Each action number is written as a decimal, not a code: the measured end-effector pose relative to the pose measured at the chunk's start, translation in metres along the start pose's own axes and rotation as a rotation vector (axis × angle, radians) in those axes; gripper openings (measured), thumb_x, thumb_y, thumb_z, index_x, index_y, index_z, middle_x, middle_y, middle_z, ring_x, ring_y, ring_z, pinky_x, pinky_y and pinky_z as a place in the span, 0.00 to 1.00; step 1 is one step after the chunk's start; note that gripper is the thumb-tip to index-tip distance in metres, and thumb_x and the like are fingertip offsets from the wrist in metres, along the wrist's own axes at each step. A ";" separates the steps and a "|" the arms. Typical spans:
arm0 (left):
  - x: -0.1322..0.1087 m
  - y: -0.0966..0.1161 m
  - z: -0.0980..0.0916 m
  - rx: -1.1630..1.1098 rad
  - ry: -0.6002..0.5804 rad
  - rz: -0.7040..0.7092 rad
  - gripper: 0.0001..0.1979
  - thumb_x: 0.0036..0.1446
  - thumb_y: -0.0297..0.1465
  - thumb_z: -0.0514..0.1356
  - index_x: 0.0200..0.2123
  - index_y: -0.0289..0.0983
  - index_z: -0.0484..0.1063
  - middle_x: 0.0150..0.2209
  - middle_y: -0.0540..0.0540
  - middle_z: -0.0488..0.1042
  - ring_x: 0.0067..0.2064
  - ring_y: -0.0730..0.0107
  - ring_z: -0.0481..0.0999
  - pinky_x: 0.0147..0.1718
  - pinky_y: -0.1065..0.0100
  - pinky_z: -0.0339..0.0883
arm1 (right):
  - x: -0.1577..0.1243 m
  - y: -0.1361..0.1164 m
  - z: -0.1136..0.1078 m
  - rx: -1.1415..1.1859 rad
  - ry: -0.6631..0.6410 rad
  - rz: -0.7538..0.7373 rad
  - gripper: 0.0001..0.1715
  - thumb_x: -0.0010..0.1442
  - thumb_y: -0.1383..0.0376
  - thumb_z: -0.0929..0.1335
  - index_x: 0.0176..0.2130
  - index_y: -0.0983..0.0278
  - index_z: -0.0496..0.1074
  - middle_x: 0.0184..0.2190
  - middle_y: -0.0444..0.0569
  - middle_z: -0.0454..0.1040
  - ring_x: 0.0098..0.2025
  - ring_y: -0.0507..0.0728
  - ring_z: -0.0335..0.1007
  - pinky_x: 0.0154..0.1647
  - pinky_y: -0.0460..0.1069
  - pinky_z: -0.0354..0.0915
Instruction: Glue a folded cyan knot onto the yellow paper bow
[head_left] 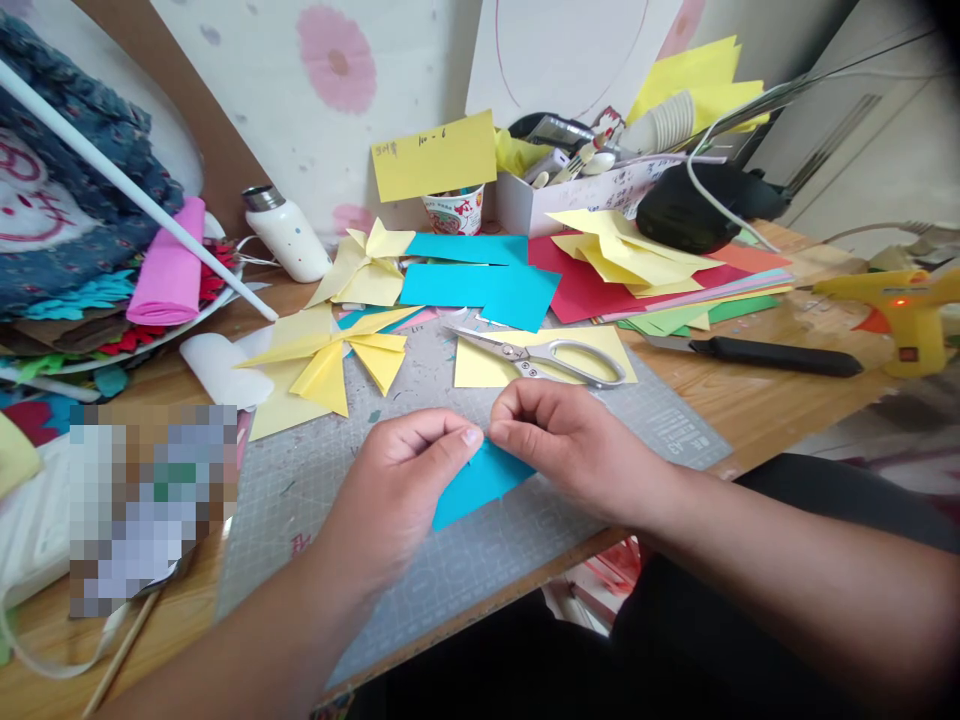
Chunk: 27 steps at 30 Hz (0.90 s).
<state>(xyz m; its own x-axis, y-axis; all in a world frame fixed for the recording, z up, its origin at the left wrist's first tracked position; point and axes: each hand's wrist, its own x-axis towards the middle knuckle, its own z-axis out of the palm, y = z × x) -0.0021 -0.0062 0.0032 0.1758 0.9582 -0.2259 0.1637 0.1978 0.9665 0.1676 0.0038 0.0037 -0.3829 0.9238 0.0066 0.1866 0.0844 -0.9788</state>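
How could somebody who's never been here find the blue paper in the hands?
Find the big gray cutting mat on the wooden table. Toward its near edge, the left hand and right hand pinch the blue paper. Unlike the blue sheets behind the scissors, it is held.
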 end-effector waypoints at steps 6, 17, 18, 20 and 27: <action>0.002 0.005 -0.004 -0.096 -0.001 0.042 0.09 0.50 0.37 0.61 0.27 0.37 0.76 0.22 0.51 0.70 0.26 0.74 0.64 0.24 0.73 0.58 | 0.001 0.006 0.000 0.167 0.088 0.025 0.10 0.57 0.63 0.66 0.27 0.65 0.64 0.21 0.39 0.61 0.23 0.46 0.55 0.24 0.44 0.52; 0.002 -0.006 -0.008 0.170 0.001 0.144 0.08 0.57 0.35 0.59 0.29 0.39 0.73 0.26 0.52 0.69 0.30 0.71 0.65 0.29 0.69 0.57 | 0.002 0.012 -0.005 0.400 0.040 0.073 0.14 0.58 0.58 0.66 0.28 0.66 0.70 0.23 0.42 0.67 0.24 0.48 0.57 0.26 0.45 0.54; 0.002 -0.005 -0.007 0.187 0.003 0.149 0.08 0.57 0.36 0.59 0.29 0.39 0.73 0.25 0.52 0.69 0.29 0.71 0.65 0.28 0.69 0.57 | 0.002 0.011 -0.006 0.378 0.038 0.063 0.13 0.57 0.58 0.66 0.28 0.66 0.70 0.23 0.42 0.66 0.25 0.48 0.57 0.26 0.45 0.54; 0.000 -0.002 -0.006 0.240 0.011 0.147 0.09 0.57 0.36 0.58 0.29 0.38 0.73 0.25 0.52 0.69 0.28 0.71 0.64 0.28 0.69 0.57 | 0.003 0.008 -0.007 0.300 0.022 0.037 0.12 0.56 0.60 0.68 0.28 0.66 0.69 0.23 0.41 0.65 0.25 0.47 0.56 0.27 0.45 0.54; -0.002 0.002 -0.004 0.362 0.018 0.175 0.08 0.55 0.35 0.58 0.31 0.39 0.75 0.27 0.51 0.73 0.30 0.70 0.68 0.30 0.69 0.60 | 0.003 0.001 -0.008 -0.084 0.006 -0.097 0.06 0.56 0.66 0.65 0.28 0.65 0.66 0.23 0.40 0.64 0.26 0.47 0.58 0.28 0.45 0.56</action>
<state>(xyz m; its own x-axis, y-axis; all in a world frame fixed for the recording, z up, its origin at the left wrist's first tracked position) -0.0065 -0.0067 0.0059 0.2146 0.9751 -0.0567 0.4645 -0.0508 0.8841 0.1738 0.0094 0.0039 -0.3972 0.9121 0.1020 0.2245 0.2044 -0.9528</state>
